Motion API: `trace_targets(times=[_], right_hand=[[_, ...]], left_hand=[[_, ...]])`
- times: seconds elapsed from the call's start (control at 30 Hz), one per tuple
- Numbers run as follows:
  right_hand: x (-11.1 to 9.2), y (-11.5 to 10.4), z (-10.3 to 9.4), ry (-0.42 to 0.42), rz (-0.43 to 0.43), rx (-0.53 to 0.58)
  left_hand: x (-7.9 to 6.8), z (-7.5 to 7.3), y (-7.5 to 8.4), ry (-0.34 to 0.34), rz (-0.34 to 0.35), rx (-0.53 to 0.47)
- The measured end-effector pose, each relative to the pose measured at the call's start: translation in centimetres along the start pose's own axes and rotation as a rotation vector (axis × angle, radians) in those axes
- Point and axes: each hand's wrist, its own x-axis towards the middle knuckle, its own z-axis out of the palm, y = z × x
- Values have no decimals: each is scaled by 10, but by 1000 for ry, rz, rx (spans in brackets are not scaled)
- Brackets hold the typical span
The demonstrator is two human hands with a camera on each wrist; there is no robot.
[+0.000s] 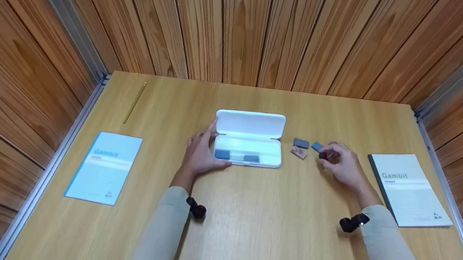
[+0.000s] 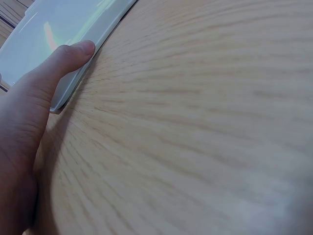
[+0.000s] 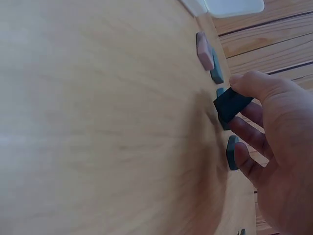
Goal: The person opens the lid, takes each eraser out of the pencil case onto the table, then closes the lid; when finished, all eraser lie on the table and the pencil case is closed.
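Note:
A white pencil case (image 1: pixel 251 124) lies with its lid raised in the middle of the table. Two dark eraser-like blocks (image 1: pixel 251 158) are inside its lower half. My left hand (image 1: pixel 201 151) grips the case at its left end, with the thumb (image 2: pixel 73 53) over the front rim. To the right of the case, my right hand (image 1: pixel 342 164) pinches a dark eraser (image 3: pixel 232 104) between thumb and fingers, just above the table. Beside that hand lie a blue eraser (image 1: pixel 316 146), a grey-blue eraser (image 1: pixel 301 143) and a pinkish eraser (image 1: pixel 299 153). Another dark block (image 3: pixel 232 152) sits behind the fingertips.
A blue-edged notebook (image 1: pixel 103 168) lies at the left, with a gold-coloured pencil (image 1: pixel 135 103) behind it. At the right is a dark-spined notebook (image 1: pixel 410 191), close to my right forearm. Wood-panelled walls (image 1: pixel 248 25) stand around the table's back and sides.

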Motion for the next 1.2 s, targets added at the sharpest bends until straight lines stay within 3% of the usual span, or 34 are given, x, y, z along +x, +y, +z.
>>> trace_targets(times=[0.37,1.2], right_hand=[[-6,4,-2,-19,48,-7],[-5,-3,4,-41,10,-5]], left_hand=[[2,1,-1,-2,17,2],[0,0,-5,2,27,4]])
